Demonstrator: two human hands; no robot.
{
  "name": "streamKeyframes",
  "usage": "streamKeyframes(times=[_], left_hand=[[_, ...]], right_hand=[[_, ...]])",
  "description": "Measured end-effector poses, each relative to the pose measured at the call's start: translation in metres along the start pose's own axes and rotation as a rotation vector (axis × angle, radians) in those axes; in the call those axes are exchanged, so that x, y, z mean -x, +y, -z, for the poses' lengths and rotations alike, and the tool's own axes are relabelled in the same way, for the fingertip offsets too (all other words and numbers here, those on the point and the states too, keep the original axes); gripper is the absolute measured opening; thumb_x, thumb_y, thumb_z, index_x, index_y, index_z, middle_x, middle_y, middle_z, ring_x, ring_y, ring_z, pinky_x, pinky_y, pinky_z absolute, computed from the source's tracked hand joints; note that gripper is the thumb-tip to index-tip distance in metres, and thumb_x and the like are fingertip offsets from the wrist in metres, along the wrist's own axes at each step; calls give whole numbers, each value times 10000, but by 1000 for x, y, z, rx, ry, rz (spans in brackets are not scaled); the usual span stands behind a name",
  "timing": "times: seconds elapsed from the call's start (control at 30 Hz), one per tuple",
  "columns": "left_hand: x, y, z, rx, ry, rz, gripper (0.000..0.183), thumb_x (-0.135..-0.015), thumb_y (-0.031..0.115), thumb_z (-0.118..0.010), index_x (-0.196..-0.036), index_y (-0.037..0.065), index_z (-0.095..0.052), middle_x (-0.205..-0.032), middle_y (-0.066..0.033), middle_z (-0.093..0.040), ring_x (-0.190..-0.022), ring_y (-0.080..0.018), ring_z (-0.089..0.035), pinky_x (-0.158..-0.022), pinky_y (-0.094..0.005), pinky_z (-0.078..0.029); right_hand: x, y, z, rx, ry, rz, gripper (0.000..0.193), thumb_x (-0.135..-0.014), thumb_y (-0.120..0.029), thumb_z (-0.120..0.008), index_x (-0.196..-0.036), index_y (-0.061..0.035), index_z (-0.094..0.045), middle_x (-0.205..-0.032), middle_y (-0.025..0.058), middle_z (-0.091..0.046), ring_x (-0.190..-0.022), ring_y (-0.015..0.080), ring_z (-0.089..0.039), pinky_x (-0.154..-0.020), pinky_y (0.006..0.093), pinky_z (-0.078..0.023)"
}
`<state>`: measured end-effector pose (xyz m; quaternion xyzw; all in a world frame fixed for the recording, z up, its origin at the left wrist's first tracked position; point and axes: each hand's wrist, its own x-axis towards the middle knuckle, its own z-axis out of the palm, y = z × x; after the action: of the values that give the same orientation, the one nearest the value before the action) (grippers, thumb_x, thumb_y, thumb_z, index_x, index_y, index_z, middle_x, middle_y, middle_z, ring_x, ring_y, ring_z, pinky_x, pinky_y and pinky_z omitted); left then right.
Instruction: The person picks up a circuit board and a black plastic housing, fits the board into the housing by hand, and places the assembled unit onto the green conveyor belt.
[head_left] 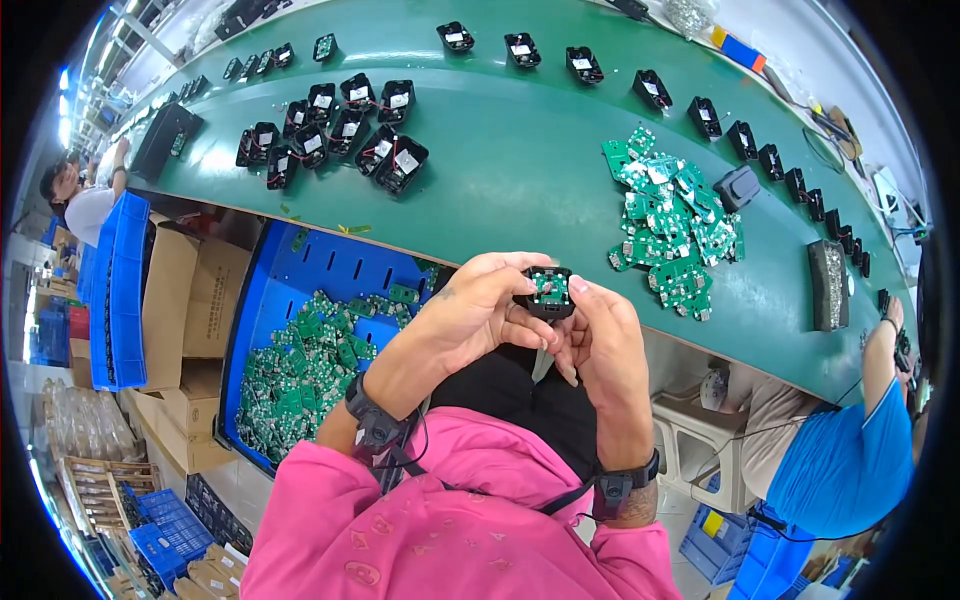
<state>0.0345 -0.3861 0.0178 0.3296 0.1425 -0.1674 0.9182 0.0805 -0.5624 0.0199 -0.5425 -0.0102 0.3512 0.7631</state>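
Observation:
Between both hands, in front of my body, I hold a small black plastic housing (549, 309) with a green circuit board (550, 286) seated in its top. My left hand (487, 302) grips the housing from its left side, fingers curled underneath. The thumb and fingers of my right hand (592, 328) pinch its right side, the thumb at the board's edge. On the green table (480, 180), a heap of loose circuit boards (670, 220) lies to the right. A cluster of black housings (340, 130), with white parts and red wires inside, stands to the left.
Black housings (653, 90) stand in a row along the table's far side. A blue bin (262, 310) with many boards is at my left, beside a cardboard box (212, 290). A dark closed housing (738, 188) and a grey-black block (828, 285) lie right. Co-workers sit at both sides.

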Motion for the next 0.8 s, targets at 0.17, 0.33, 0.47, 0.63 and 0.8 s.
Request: streamKeyframes(times=[0.17, 0.33, 0.47, 0.63, 0.8], left_hand=[[1, 4, -6, -119, -19, -20, 397, -924, 15, -433, -1316, -49, -460, -973, -192, -667, -698, -260, -734, -601, -304, -633], [10, -10, -25, -829, 80, -513, 597, -936, 3, -405, -1526, 5, -313, -1328, -154, -593, -880, -146, -679, -662, -230, -585], [4, -31, -21, -991, 273, -799, 532, -978, 92, -458, -1486, -29, -359, -1379, -186, -577, -1132, -244, -632, -804, -325, -576], [-6, -56, -26, -1151, 413, -953, 410, -1023, 159, -472, -1358, -76, -497, -1333, -288, -566, -1186, -418, -606, -993, -412, -496], [-3, -64, -25, -1200, 406, -1152, 452, -985, 48, -516, -1406, -84, -416, -1329, -294, -562, -1160, -411, -616, -905, -421, -562]], right_hand=[[-3, 1, 3, 18, -27, -15, 322, -1033, -269, -503, -1061, 37, -601, -683, 102, -644, -437, 109, -545, -353, 224, -384], [4, -4, -14, 171, 45, 253, 371, -1038, -218, -457, -1302, 24, -552, -855, 26, -621, -652, 39, -546, -535, 212, -429], [7, 10, -32, 546, 254, 549, 365, -1044, -192, -439, -1311, 26, -557, -949, 129, -679, -759, 161, -632, -690, 319, -518], [9, 24, -31, 860, 519, 662, 374, -1030, -252, -471, -1266, 14, -587, -1016, 234, -689, -878, 331, -699, -762, 402, -533], [16, 18, -32, 799, 429, 729, 339, -1031, -192, -463, -1235, 42, -599, -1029, 216, -699, -883, 290, -698, -776, 391, -534]])
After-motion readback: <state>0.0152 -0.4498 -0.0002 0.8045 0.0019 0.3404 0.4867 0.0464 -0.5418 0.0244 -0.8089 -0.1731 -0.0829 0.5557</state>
